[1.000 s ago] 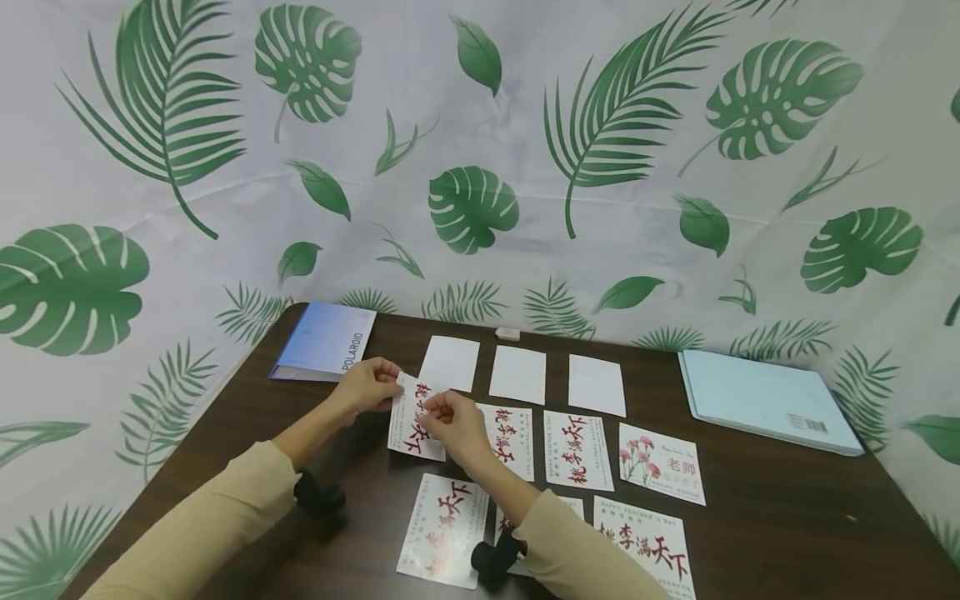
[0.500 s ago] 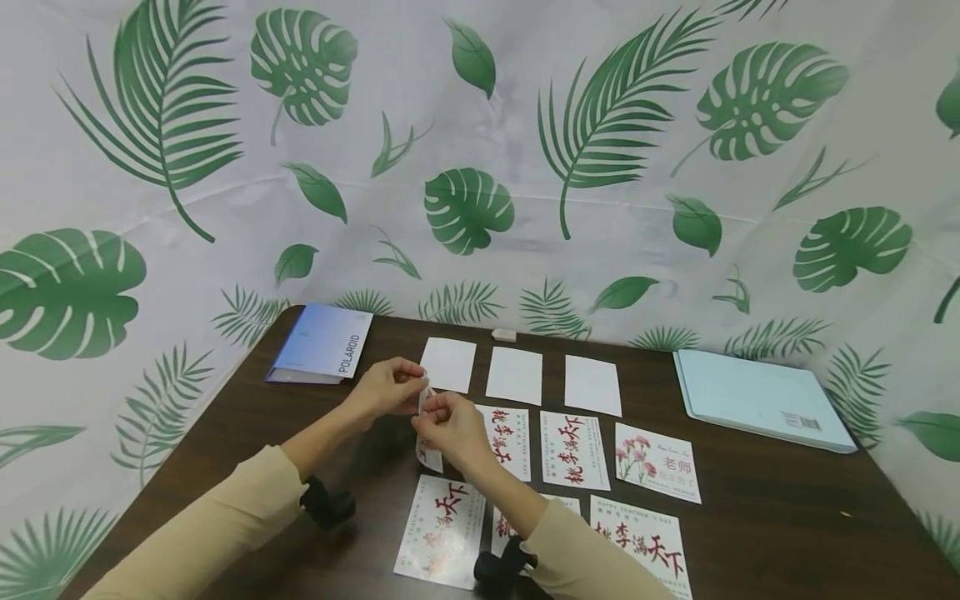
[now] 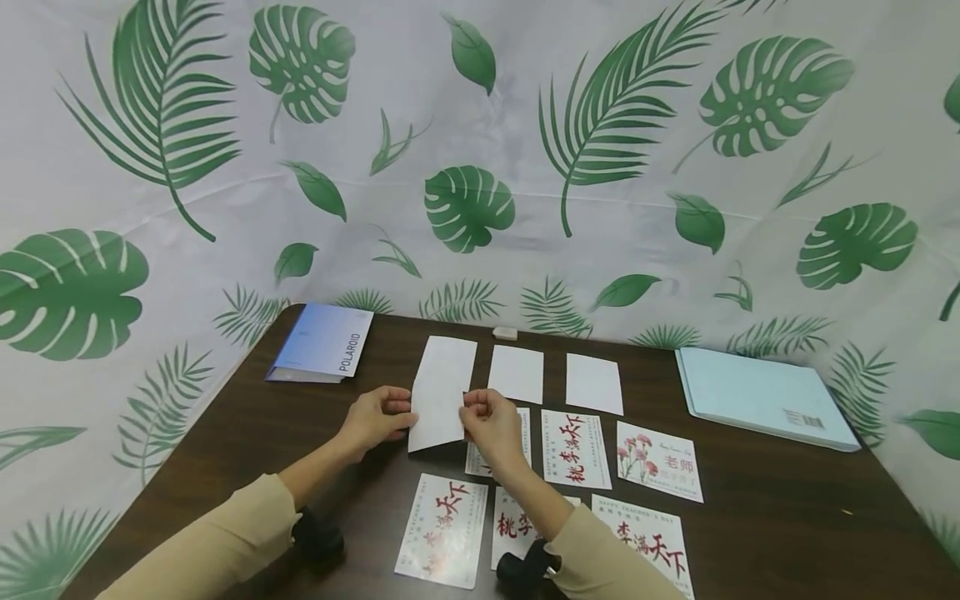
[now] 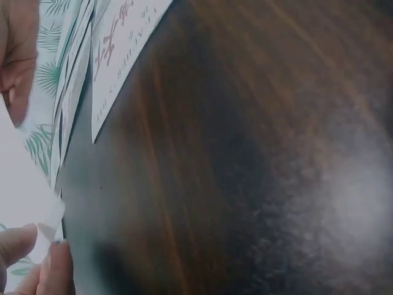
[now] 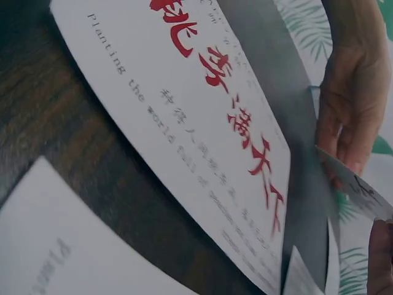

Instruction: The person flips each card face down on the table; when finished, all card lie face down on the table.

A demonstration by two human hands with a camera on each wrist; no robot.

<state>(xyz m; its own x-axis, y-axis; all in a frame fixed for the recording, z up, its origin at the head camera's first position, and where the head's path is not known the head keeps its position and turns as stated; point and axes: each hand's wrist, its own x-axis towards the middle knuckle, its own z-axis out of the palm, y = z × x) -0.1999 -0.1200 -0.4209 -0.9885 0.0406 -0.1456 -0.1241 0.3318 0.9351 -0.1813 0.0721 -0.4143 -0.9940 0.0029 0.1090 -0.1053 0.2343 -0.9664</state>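
Both hands hold one card (image 3: 437,412) with its blank white back up, low over the dark table. My left hand (image 3: 375,423) pinches its left edge between thumb and fingers. At the opposite edge, my right hand (image 3: 491,425) pinches it the same way. In the left wrist view the left thumb and fingers grip a corner of the white card (image 4: 24,178). The right wrist view shows the card's printed side (image 5: 359,184) edge-on, between the two hands. Just right of it lies a card with red characters (image 3: 498,442), partly covered by the right hand.
Three blank white cards (image 3: 517,375) lie in the back row, the leftmost overlapped by the held card. Printed cards (image 3: 576,450) fill two nearer rows, including one with pink flowers (image 3: 658,461). A blue POLAROID album (image 3: 322,342) lies back left, a light-blue folder (image 3: 765,400) back right.
The card between my hands was printed side up, then turned edge-on, and now shows its blank back. Its far end now overlaps the leftmost blank card. The right hand moved slightly right.
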